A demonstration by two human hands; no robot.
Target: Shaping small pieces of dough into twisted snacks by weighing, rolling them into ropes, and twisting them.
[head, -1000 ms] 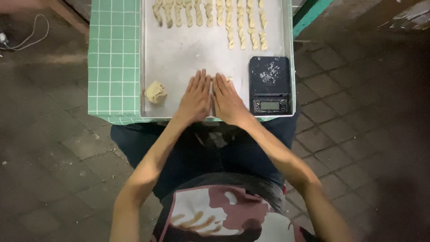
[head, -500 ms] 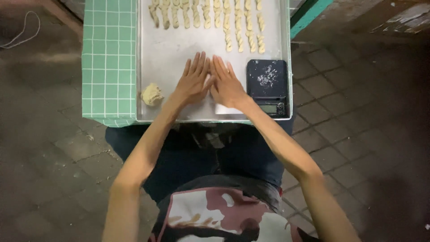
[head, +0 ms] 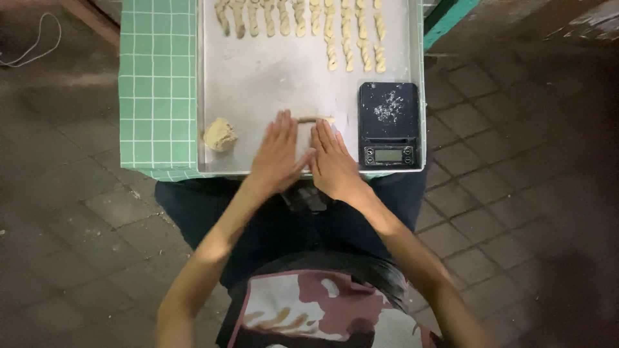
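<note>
**Both palms flat, dough rope just past the fingertips**

Left hand (head: 278,153) and right hand (head: 330,156) pressed flat, side by side, on the near part of the metal tray (head: 258,90); fingers straight and spread, nothing clenched, nothing grasped. Thumbs nearly touching across a narrow strip of bare tray.

Just beyond the fingertips: a thin rope of dough (head: 316,119), lying crosswise, long axis running left to right, parallel to the near tray edge. Sits on the far side of both hands, close above the gap between them. Right end touching or almost touching the right hand's fingertips; left end just beside the left hand's middle fingers. Contact on either side too fine to tell. Right hand slightly the nearer, since the rope reaches further over that side.

Off to the left, well apart from the left hand: a rough lump of dough (head: 220,134), near the tray's left rim. To the right, just beside the right hand: a small black digital scale (head: 389,124), dusted with flour on its plate. Along the far edge: rows of twisted dough pieces (head: 303,22), well apart from both hands. Under the tray: a green checked tabletop (head: 157,84), over a dark brick floor.
</note>
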